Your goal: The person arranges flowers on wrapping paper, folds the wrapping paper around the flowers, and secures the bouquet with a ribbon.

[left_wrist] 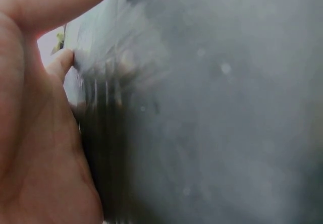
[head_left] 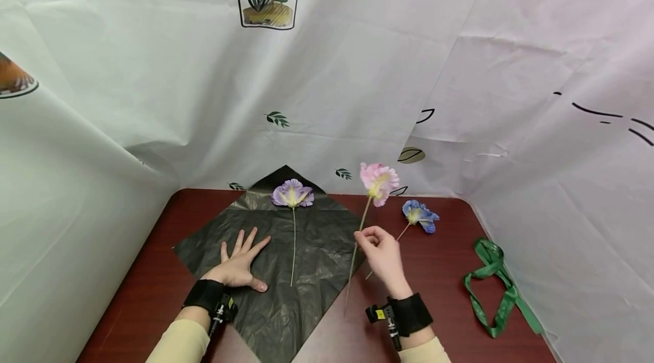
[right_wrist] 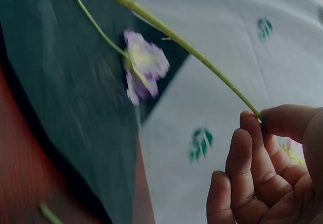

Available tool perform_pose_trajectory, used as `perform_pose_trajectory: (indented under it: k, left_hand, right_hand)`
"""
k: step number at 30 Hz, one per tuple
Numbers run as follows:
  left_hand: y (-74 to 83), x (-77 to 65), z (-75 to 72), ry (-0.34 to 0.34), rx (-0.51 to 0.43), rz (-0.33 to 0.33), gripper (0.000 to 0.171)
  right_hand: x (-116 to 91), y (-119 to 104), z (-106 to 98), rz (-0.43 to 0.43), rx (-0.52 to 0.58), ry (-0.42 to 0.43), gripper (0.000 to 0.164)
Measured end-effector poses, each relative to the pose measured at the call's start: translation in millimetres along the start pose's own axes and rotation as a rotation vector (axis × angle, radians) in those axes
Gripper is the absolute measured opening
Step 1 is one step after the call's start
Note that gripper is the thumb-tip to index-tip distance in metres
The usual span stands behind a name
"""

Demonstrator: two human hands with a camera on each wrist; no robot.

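My right hand point(head_left: 382, 255) pinches the stem of a pink artificial flower point(head_left: 378, 182) between thumb and fingertips, the bloom up and the stem slanting down to the left. In the right wrist view the green stem point(right_wrist: 202, 57) runs from the pinch. Spread flat, my left hand point(head_left: 239, 263) rests on a sheet of black wrapping paper point(head_left: 317, 249) turned cornerwise. A purple flower point(head_left: 293, 193) lies on that paper, its stem toward me, to the right of the left hand. Behind the right hand, a blue flower point(head_left: 420, 216) lies on the table, its stem partly hidden.
A loosely looped green ribbon point(head_left: 503, 289) lies at the right side of the red-brown table point(head_left: 439, 278). White printed cloth point(head_left: 327, 79) hangs behind and along both sides. Black straps with small cameras circle both wrists.
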State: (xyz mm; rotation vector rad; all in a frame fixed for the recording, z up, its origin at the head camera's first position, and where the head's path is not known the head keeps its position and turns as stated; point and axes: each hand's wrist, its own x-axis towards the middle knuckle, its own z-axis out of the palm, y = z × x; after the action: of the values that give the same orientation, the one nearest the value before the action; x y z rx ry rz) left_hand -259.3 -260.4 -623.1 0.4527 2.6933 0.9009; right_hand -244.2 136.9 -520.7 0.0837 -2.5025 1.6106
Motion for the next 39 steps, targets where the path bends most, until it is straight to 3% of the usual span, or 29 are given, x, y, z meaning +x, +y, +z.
perform_pose_trajectory:
  k: [12, 21, 32, 39]
  left_hand:
    - [5.2, -1.0, -2.3, -0.003, -0.014, -0.017, 0.136]
    - [11.3, -2.6, -5.5, -0.015, -0.002, -0.032, 0.135]
    - [8.6, -1.6, -3.9, -0.021, 0.001, -0.051, 0.137]
    - [6.1, -0.4, -1.2, -0.011, -0.013, -0.037, 0.137]
  right_hand:
    - [12, -28, 81, -0.108, -0.137, -0.169, 0.018]
    - [27, -39, 131, -0.071, -0.233, -0.231, 0.019]
    - [47, -43, 164, -0.05, -0.398, -0.222, 0.02]
    - [43, -42, 171, -0.031, -0.426, -0.253, 0.02]
